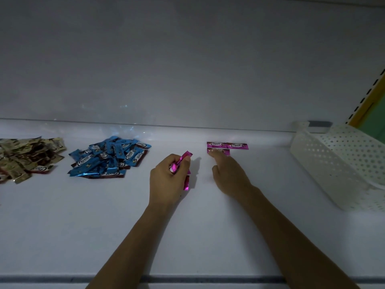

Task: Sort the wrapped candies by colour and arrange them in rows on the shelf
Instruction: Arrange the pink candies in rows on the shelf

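Left hand [166, 178] clamps a bunch of pink candies [186, 157] mid-shelf [208, 236]. Right hand [227, 174], fingers [215, 155] straight, presses the pink row [227, 145] near the back edge. White basket [333, 163] at the right edge, contents unclear.

The white shelf [208, 236] in front of me carries a loose gold pile [27, 157] at far left, with a blue pile [108, 157] near it. Right of centre, three pink candies [227, 146] lie flat: two end to end, one just below them. A perforated basket [337, 163] stands at far right.
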The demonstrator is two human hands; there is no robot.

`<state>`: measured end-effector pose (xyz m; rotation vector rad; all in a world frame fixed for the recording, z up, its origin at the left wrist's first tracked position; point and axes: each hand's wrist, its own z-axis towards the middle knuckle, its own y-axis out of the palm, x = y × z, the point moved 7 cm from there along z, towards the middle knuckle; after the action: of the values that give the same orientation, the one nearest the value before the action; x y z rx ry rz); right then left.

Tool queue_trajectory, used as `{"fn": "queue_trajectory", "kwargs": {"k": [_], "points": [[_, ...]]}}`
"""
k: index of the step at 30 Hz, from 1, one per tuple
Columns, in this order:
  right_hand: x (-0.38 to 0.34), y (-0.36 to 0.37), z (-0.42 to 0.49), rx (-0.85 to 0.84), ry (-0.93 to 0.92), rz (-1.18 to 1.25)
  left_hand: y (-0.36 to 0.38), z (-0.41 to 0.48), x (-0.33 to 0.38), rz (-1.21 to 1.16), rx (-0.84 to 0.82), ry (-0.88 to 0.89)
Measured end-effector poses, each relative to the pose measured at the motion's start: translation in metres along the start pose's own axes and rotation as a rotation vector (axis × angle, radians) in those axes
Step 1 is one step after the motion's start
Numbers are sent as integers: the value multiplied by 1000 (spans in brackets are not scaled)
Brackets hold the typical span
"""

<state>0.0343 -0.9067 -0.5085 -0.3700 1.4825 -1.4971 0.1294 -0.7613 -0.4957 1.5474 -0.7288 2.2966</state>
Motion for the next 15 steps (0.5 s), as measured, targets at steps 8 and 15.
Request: {"fn": "queue_trajectory", "kwargs": {"k": [8,15], "points": [[8,3,4,27,33,-64,2,1,0,7,-13,-3],[2,-27,-10,258,-20,470,13,-4,7,54,-181,100]]}}
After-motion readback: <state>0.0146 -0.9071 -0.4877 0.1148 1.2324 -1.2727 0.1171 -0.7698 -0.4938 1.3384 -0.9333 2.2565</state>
